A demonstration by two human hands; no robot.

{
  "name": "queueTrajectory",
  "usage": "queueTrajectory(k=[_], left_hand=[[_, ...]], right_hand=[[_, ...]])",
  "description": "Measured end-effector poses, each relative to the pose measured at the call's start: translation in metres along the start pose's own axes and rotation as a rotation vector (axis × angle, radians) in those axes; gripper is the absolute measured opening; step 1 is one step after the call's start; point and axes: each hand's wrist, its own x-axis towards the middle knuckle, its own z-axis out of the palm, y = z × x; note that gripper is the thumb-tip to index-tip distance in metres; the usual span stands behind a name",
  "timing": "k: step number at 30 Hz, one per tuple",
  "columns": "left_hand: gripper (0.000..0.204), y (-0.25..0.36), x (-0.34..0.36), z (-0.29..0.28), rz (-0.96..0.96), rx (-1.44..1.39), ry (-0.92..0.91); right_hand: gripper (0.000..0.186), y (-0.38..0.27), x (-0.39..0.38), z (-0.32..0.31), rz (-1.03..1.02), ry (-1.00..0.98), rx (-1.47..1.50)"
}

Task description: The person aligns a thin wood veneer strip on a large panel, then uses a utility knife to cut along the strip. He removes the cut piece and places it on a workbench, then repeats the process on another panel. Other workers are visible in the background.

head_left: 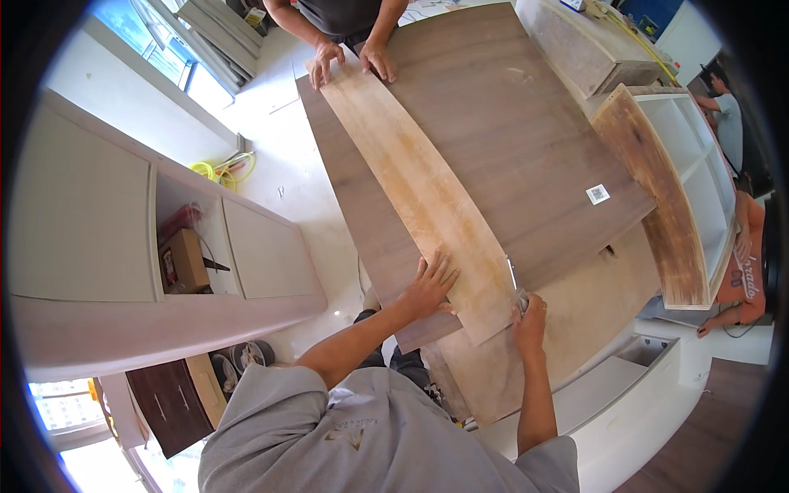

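Observation:
A long, pale wooden strip lies slanting across a large brown wood-grain sheet. My left hand presses on the strip's near left edge, fingers spread and holding nothing. At the strip's near right edge my right hand is closed around a slim, shiny metal utility knife. Part of the knife is hidden in my fingers, and whether its tip touches the sheet is too small to tell. Another person's hands rest on the strip's far end.
Beneath the sheet, a lighter board juts out on the near right. A wooden-sided white cabinet frame stands to the right, with people beyond it. White cupboards line the left, and a yellow hose lies on the floor.

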Motion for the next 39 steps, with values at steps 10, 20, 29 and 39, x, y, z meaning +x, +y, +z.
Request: queueTrajectory(k=[10, 20, 29, 39], left_hand=[[0.082, 0.0, -0.01, -0.045, -0.184, -0.157, 0.175], [0.048, -0.101, -0.069, -0.012, -1.284, -1.437, 0.433], [0.031, -0.096, -0.073, -0.017, -1.079, -1.663, 0.484], [0.033, -0.099, -0.073, -0.014, -1.057, -1.655, 0.439]], right_hand=[[0.036, 0.005, -0.002, -0.004, 0.068, 0.069, 0.063], [0.035, -0.03, 0.01, 0.001, 0.085, 0.008, 0.164], [0.029, -0.048, 0.003, 0.008, 0.098, -0.036, 0.02], [0.045, -0.084, -0.006, 0.048, -0.166, -0.165, -0.106]])
